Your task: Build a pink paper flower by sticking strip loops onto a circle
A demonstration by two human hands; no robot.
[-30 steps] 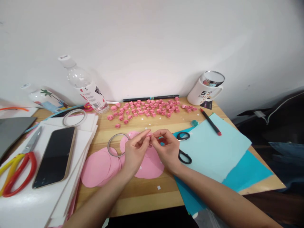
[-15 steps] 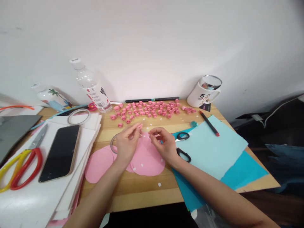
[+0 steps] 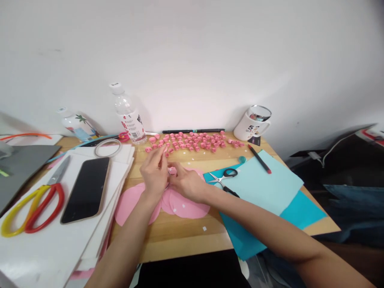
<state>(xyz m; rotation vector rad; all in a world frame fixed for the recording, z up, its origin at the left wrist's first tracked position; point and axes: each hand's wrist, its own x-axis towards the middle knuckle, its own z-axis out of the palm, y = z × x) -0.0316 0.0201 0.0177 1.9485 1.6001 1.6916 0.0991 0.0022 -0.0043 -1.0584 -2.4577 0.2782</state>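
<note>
My left hand (image 3: 154,172) is closed in a pinch, with a bit of pink rolled paper (image 3: 166,149) showing at its fingertips. Close against it, my right hand (image 3: 189,182) has its fingers curled on the edge of a roll of tape (image 3: 169,182), mostly hidden between the two hands. Below them lie overlapping pink paper circles (image 3: 189,206), dotted with small white squares. Many small pink paper curls (image 3: 192,140) are spread in rows beyond my hands. Small black-handled scissors (image 3: 220,181) lie just right of my right hand, blades partly apart.
On the left, a paper stack (image 3: 90,240) holds a phone (image 3: 87,190), large red-and-yellow scissors (image 3: 45,204) and another tape roll (image 3: 108,148). A bottle (image 3: 130,120) and a mug (image 3: 252,124) stand by the wall. Blue sheets (image 3: 264,188) and a marker (image 3: 259,159) lie right.
My right hand has moved left, up against my left hand. The tape roll, earlier lying left of my left hand, now shows between both hands. The view has shifted slightly.
</note>
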